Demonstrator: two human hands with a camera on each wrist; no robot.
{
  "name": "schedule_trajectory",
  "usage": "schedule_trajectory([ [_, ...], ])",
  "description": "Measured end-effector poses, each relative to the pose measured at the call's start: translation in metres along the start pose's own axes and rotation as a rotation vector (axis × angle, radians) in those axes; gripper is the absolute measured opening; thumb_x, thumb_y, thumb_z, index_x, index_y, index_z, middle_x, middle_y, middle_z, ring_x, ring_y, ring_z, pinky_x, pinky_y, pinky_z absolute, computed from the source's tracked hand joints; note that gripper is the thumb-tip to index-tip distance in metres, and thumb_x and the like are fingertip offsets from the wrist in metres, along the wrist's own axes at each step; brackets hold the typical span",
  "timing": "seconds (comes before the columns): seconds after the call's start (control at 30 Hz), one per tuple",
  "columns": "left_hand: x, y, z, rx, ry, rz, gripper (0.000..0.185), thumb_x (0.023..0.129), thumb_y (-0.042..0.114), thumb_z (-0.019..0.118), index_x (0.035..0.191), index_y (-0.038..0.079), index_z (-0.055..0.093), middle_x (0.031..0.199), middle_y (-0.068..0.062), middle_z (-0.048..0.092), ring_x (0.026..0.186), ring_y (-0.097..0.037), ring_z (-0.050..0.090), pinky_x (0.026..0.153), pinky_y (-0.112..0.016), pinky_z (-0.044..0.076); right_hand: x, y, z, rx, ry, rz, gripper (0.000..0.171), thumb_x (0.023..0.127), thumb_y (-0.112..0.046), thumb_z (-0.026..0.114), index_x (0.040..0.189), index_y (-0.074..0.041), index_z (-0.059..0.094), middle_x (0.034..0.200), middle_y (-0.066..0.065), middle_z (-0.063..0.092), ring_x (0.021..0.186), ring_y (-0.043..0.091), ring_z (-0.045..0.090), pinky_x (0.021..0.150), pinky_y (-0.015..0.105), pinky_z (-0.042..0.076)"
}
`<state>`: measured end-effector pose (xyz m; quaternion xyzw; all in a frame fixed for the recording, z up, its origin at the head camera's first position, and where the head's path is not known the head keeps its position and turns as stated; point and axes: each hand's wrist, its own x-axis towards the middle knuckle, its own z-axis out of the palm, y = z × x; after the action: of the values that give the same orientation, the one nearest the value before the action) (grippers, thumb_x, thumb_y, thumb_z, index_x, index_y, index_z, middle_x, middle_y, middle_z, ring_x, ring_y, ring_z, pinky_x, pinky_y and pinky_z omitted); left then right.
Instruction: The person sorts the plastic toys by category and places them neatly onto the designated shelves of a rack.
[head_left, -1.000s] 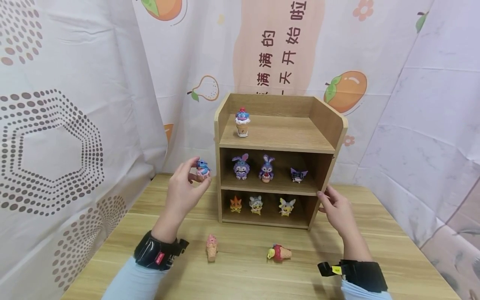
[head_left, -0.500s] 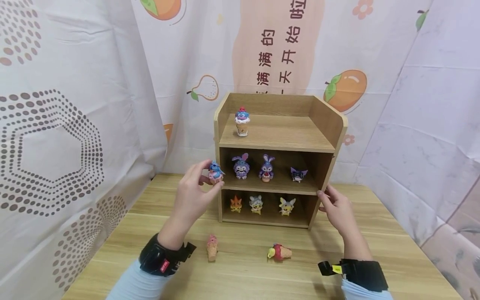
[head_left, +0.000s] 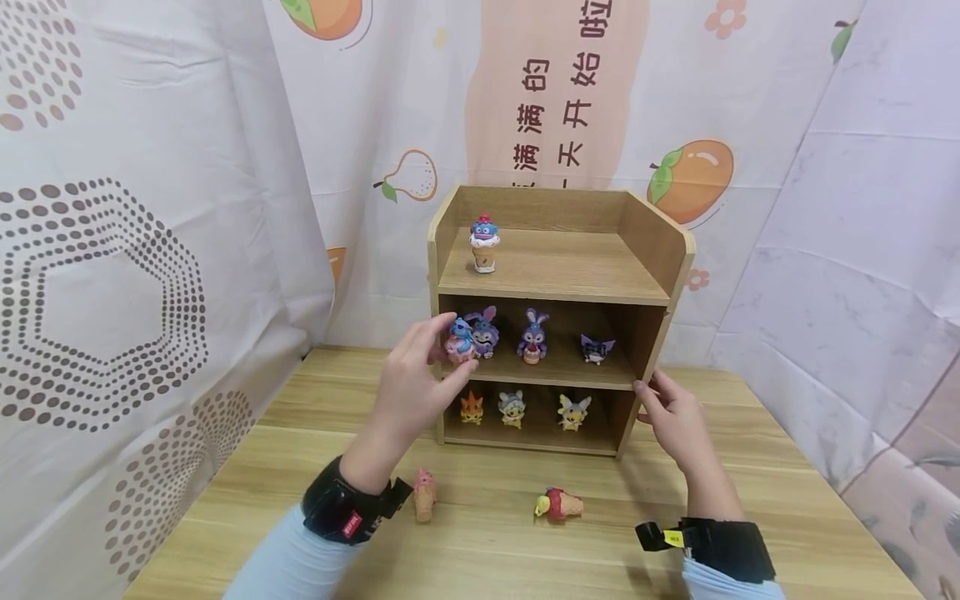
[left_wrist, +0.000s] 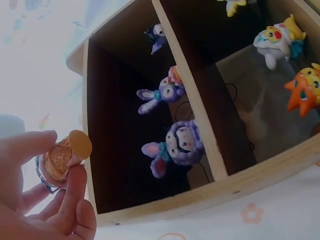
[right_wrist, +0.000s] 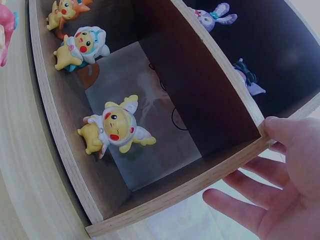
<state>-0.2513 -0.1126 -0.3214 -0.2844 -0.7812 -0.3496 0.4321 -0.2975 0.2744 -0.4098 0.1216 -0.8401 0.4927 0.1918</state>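
Observation:
My left hand (head_left: 412, 379) pinches an ice-cream cone figurine (head_left: 459, 340) with a blue character on pink ice cream. It is in front of the left end of the middle shelf, overlapping a purple long-eared figurine (head_left: 486, 332) in the head view. The left wrist view shows its waffle cone base (left_wrist: 67, 155) between thumb and fingers. My right hand (head_left: 675, 417) touches the right side of the wooden shelf unit (head_left: 555, 293). Its thumb rests at the front edge, and the fingers (right_wrist: 235, 200) lie fairly straight along the outer side.
On the middle shelf also stand a purple rabbit figurine (head_left: 533, 337) and a dark purple figurine (head_left: 597, 350). Several yellow figurines (head_left: 573, 413) line the bottom shelf. A blue cone figurine (head_left: 484, 243) stands on top. A pink cone (head_left: 423, 496) and a red cone (head_left: 558, 505) lie on the table.
My left hand has moved rightward with the ice-cream cone figurine, from left of the shelf unit to in front of its middle shelf. The right hand has stayed in place.

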Motion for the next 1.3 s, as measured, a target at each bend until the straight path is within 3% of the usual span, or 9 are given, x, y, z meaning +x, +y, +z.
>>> schedule_trajectory([
  [0.37, 0.022, 0.013, 0.005, 0.004, -0.009, 0.04, 0.059, 0.086, 0.018, 0.083, 0.139, 0.009, 0.059, 0.116, -0.01, 0.061, 0.083, -0.015, 0.063, 0.067, -0.034, 0.056, 0.0, -0.001, 0.001, 0.003, 0.005, -0.002, 0.052, 0.108, -0.025, 0.053, 0.154, -0.003, 0.043, 0.133, 0.031, 0.058, 0.117, 0.041, 0.06, 0.071, 0.035, 0.061],
  [0.63, 0.041, 0.019, 0.01, 0.011, 0.007, 0.061, 0.059, 0.086, 0.019, 0.084, 0.138, 0.007, 0.06, 0.118, -0.012, 0.062, 0.087, -0.019, 0.062, 0.072, -0.033, 0.055, 0.0, -0.001, 0.002, -0.011, 0.008, -0.006, 0.051, 0.108, -0.026, 0.053, 0.152, -0.001, 0.045, 0.131, 0.031, 0.06, 0.115, 0.039, 0.061, 0.072, 0.037, 0.06],
  [0.87, 0.063, 0.028, 0.019, 0.034, -0.021, 0.066, 0.064, 0.088, 0.022, 0.083, 0.144, 0.009, 0.056, 0.12, -0.014, 0.061, 0.095, -0.021, 0.063, 0.077, -0.035, 0.056, 0.0, -0.002, 0.0, -0.011, 0.006, -0.005, 0.053, 0.108, -0.026, 0.054, 0.154, -0.003, 0.042, 0.132, 0.031, 0.059, 0.112, 0.023, 0.064, 0.07, 0.026, 0.059],
  [1.3, 0.095, 0.035, 0.033, 0.081, -0.057, 0.068, 0.057, 0.089, 0.02, 0.081, 0.14, 0.006, 0.058, 0.123, -0.014, 0.06, 0.099, -0.02, 0.062, 0.077, -0.03, 0.055, 0.001, 0.002, 0.0, -0.001, -0.006, -0.01, 0.053, 0.108, -0.024, 0.052, 0.155, -0.001, 0.04, 0.133, 0.032, 0.058, 0.117, 0.042, 0.061, 0.068, 0.023, 0.058],
])
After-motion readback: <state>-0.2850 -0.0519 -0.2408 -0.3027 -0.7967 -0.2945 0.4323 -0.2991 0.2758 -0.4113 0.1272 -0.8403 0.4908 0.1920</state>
